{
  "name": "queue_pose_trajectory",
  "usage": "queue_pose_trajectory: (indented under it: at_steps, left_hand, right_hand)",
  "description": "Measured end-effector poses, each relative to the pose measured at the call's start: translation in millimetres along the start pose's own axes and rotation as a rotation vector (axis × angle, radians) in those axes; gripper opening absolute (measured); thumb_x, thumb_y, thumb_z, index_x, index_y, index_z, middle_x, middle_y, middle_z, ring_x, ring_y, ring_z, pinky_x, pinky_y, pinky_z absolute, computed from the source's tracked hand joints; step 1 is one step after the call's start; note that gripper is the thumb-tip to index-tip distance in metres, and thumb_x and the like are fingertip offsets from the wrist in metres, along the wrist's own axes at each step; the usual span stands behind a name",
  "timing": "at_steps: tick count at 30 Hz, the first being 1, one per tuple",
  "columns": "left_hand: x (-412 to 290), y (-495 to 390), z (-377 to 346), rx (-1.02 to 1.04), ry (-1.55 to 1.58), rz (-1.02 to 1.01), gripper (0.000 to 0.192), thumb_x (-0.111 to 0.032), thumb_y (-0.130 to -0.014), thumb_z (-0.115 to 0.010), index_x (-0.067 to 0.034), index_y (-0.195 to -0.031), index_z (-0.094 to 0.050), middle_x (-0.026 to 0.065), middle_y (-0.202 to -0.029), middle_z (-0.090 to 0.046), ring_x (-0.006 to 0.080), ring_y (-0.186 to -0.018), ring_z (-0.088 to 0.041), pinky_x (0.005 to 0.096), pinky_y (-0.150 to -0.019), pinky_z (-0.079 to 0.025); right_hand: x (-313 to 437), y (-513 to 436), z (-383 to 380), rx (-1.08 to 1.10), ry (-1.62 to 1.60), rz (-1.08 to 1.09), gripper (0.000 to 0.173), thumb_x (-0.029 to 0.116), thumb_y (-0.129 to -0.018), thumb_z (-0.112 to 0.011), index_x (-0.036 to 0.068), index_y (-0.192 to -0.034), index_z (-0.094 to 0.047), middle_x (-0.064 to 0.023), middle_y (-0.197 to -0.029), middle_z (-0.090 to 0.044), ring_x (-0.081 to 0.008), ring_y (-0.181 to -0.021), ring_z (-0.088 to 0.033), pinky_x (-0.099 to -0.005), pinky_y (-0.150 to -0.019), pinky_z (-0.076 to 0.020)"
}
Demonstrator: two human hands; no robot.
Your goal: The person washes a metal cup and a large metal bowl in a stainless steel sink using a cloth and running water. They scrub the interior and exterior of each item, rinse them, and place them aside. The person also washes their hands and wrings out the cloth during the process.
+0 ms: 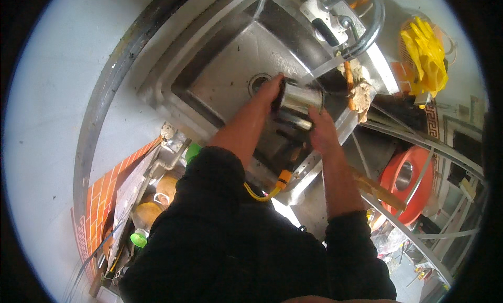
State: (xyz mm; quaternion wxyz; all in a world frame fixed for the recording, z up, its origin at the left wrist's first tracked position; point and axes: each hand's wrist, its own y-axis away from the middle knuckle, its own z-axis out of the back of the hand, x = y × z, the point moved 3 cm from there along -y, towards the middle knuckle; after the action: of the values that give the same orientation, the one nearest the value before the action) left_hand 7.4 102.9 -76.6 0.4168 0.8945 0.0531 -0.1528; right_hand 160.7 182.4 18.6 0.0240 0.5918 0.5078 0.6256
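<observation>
Over a stainless steel sink basin point(230, 57), my two hands hold a shiny metal cylindrical container point(301, 98), tilted on its side. My left hand point(271, 90) grips its dark end near the drain point(260, 83). At the container's other end, my right hand point(323, 130) has its fingers against the lower edge. A second shiny cylindrical part, perhaps a handle, lies along its lower side. Water runs from the curved metal faucet point(373, 35) towards the container. Below my hands, a dark tool with an orange-and-yellow end point(283, 179) rests at the basin's near side, partly hidden.
Yellow rubber gloves point(424, 59) hang at the upper right. A white faucet unit point(325, 23) stands at the sink's back corner. To the right are a red plastic basin point(426, 173) and a wooden rod point(383, 193). Capped plastic jars point(144, 216) sit at the lower left.
</observation>
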Motion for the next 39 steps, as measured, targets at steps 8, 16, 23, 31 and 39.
queue_pose_trajectory:
  at_steps: [8, 16, 23, 31, 39]
  left_hand:
    - [9, 17, 36, 0.138, 0.186, -0.048, 0.056, -0.061, -0.095, -0.053, -0.011, -0.119, -0.064, 0.0077, -0.124, -0.065, 0.0266, -0.110, -0.061, 0.0479, -0.095, -0.048]
    - [74, 16, -26, -0.075, 0.204, -0.111, 0.077, -0.066, -0.089, -0.060, -0.011, -0.142, -0.049, 0.0105, -0.134, -0.056, 0.0274, -0.117, -0.055, 0.0460, -0.102, -0.042]
    - [25, 21, -41, -0.323, -0.439, -0.491, 0.080, -0.056, -0.089, -0.065, 0.007, -0.135, -0.049, 0.0253, -0.129, -0.059, 0.0333, -0.117, -0.059, 0.0396, -0.101, -0.045]
    - [37, 31, -32, -0.355, -0.742, -0.636, 0.105, -0.052, -0.072, -0.082, 0.011, -0.143, -0.037, 0.0310, -0.141, -0.046, 0.0398, -0.132, -0.047, 0.0436, -0.112, -0.037]
    - [-8, 36, 17, -0.298, -1.149, -0.772, 0.133, -0.050, -0.057, -0.092, 0.011, -0.152, -0.020, 0.0318, -0.149, -0.035, 0.0416, -0.141, -0.036, 0.0434, -0.116, -0.033]
  right_hand:
    - [33, 3, -13, 0.065, 0.440, 0.142, 0.038, 0.028, -0.099, -0.061, 0.004, -0.129, -0.059, -0.0073, -0.122, -0.064, -0.0202, -0.105, -0.061, -0.0352, -0.095, -0.0466]
    - [11, -23, -10, -0.239, -0.681, 0.068, 0.043, 0.034, -0.106, -0.047, 0.005, -0.136, -0.051, -0.0160, -0.137, -0.055, -0.0372, -0.126, -0.053, -0.0564, -0.110, -0.0403]
    - [-10, -21, -6, -0.101, -0.675, 0.157, 0.046, 0.032, -0.107, -0.044, 0.001, -0.140, -0.045, -0.0171, -0.140, -0.053, -0.0351, -0.126, -0.053, -0.0527, -0.109, -0.0419]
    - [-41, -31, -7, 0.046, 0.757, 0.531, 0.036, 0.021, -0.101, -0.050, 0.002, -0.132, -0.055, -0.0138, -0.127, -0.063, -0.0318, -0.112, -0.062, -0.0432, -0.097, -0.0488]
    - [-50, -29, -61, 0.109, 1.219, 0.414, 0.034, 0.024, -0.087, -0.064, 0.005, -0.115, -0.062, -0.0209, -0.109, -0.068, -0.0412, -0.099, -0.065, -0.0485, -0.083, -0.0524]
